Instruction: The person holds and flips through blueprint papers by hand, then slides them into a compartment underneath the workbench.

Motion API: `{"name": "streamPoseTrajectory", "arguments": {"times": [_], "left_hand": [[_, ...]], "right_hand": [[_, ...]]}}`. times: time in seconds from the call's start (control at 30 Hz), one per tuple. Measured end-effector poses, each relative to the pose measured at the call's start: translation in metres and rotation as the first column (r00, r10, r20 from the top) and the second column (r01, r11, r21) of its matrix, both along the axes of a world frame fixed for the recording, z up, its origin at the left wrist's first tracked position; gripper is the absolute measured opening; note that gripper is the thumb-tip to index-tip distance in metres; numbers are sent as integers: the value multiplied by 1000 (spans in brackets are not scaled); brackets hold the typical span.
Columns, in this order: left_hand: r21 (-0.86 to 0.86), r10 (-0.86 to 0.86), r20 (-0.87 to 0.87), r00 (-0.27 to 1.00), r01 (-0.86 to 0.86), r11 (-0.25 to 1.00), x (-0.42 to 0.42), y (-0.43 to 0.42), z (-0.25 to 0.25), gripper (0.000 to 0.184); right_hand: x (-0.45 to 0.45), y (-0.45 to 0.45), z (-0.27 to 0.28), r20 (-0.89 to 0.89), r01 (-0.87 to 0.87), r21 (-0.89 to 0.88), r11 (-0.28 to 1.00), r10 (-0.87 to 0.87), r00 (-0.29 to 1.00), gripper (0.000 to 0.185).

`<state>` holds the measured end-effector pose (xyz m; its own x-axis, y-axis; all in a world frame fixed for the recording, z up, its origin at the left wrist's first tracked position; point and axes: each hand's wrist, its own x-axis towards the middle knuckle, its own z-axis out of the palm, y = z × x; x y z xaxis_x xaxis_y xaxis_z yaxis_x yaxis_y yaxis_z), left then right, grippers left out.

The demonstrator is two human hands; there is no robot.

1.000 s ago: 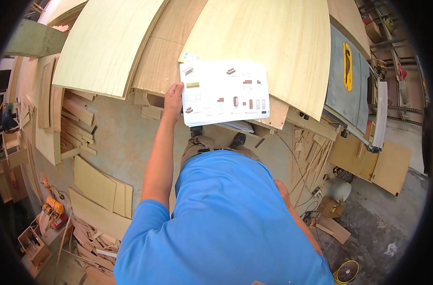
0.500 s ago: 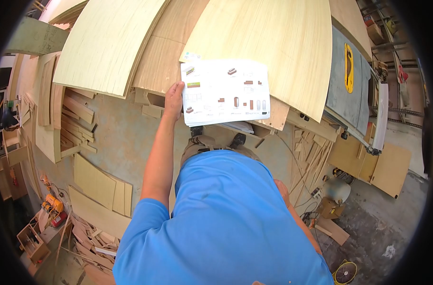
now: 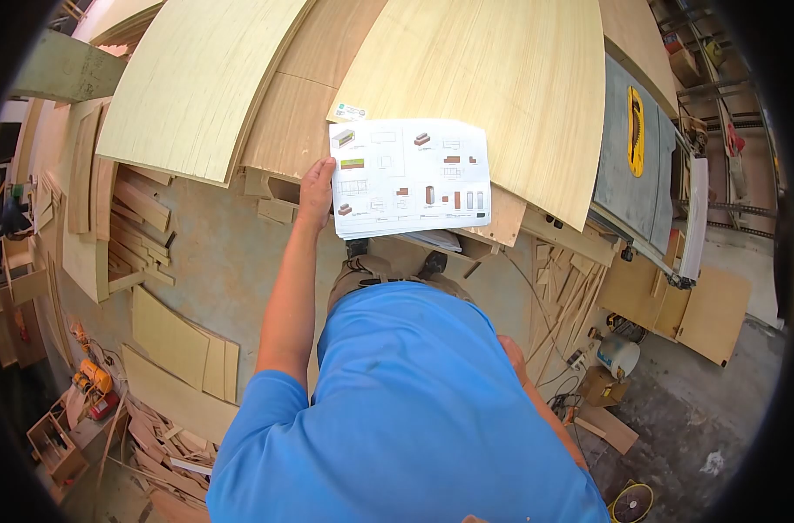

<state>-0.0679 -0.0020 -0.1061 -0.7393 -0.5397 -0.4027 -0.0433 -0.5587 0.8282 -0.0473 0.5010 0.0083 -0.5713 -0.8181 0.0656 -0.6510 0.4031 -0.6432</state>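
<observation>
A: What did we record at the left grip?

B: We found the left grip point(image 3: 316, 192) closed on the left edge of the printed sheets point(image 3: 410, 179), its thumb at their margin. The printed side faced the wearer, and we noted small furniture drawings, some coloured brown and green.

A: And the right grip?

B: We located the right grip point(image 3: 513, 356) low beside the blue shirt point(image 3: 414, 410). Its fingers were largely hidden, so we could not tell whether it held anything.

A: Where did we place the sheets?

B: We placed them at the near edge of the bench point(image 3: 297, 113), overlapping a pale panel point(image 3: 493, 78) in our view; contact we could not confirm. Just beyond their far left corner we observed a small label point(image 3: 350, 112).

A: Farther out?

B: We listed a second panel point(image 3: 196, 78) to the left and a grey-topped saw point(image 3: 624, 166) to the right. On the floor point(image 3: 214, 227) we logged wood strips point(image 3: 567, 292), offcuts point(image 3: 166, 449) and a bucket point(image 3: 617, 356) near a cardboard box point(image 3: 602, 386).
</observation>
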Motion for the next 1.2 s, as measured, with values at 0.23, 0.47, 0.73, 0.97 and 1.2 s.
{"name": "streamPoseTrajectory", "arguments": {"times": [0.23,0.47,0.73,0.97,1.2], "left_hand": [[-9,-2,-13,1000,2,1000,0,0,1,32],[-8,-8,-13,1000,7,1000,0,0,2,32],[-5,-6,-21,1000,6,1000,1,1,2,34],[-16,-6,-8,1000,6,1000,0,0,1,34],[-17,-7,-8,1000,7,1000,0,1,3,35]], "right_hand": [[0,2,-3,0,1,-6,1000,-1,1000,24],[1,1,-2,-5,3,-5,1000,-3,1000,24],[1,3,-4,-2,2,-3,1000,-2,1000,24],[1,3,-3,17,0,3,1000,0,1000,25],[2,5,-3,26,0,13,1000,0,1000,25]]}}
